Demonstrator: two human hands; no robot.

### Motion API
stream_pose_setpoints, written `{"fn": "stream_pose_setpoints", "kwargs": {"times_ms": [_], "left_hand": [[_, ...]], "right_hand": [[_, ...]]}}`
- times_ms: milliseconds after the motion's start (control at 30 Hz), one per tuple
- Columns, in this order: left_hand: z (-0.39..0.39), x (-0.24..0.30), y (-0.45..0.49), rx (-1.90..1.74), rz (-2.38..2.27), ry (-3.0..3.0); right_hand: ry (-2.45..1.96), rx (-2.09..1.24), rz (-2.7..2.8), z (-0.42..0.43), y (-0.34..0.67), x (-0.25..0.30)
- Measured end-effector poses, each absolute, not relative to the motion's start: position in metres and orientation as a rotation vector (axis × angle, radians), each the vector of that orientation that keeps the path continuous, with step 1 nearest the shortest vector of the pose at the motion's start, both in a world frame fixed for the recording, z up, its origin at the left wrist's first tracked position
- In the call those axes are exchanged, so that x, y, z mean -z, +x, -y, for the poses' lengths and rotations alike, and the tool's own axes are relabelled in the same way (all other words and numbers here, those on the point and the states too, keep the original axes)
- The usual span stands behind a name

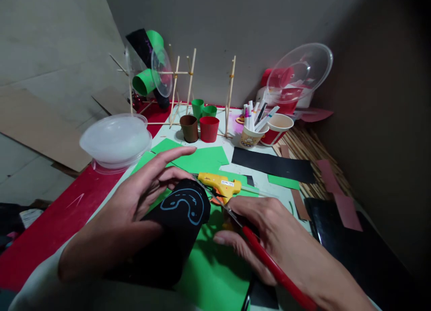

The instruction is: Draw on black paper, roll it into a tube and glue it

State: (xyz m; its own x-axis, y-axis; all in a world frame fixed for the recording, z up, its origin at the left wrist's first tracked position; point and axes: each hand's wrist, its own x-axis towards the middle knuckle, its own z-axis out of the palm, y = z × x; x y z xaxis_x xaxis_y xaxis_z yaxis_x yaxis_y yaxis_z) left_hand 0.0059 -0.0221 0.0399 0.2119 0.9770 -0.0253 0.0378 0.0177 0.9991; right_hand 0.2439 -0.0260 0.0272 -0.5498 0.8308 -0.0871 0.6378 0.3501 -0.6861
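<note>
My left hand grips a rolled piece of black paper with a light blue curved outline drawn on it; the index finger is stretched forward over the roll. My right hand is closed on red-handled scissors, whose blades reach the edge of the black roll. A yellow glue gun lies just beyond the blades on green paper sheets. More green paper lies under both hands.
A clear plastic bowl sits upside down at the left. Brown, red and green cups stand behind, among a wooden stick frame. Paper cups with markers stand at the right, and a black strip lies there.
</note>
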Motion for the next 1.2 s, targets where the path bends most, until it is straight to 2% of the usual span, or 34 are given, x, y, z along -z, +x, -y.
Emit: {"fn": "stream_pose_setpoints", "kwargs": {"times_ms": [733,1133,1200], "left_hand": [[0.014,-0.040,-0.008,-0.961,-1.115,1.528],[0.002,-0.030,-0.011,-0.953,-1.028,1.320],[-0.002,-0.030,-0.014,-0.885,-0.895,1.292]], "right_hand": [[-1.261,-0.933,2.283,0.026,0.245,-0.025],[-1.207,-0.960,2.102,0.021,0.246,-0.026],[-1.191,-1.012,2.000,0.021,0.248,-0.029]]}}
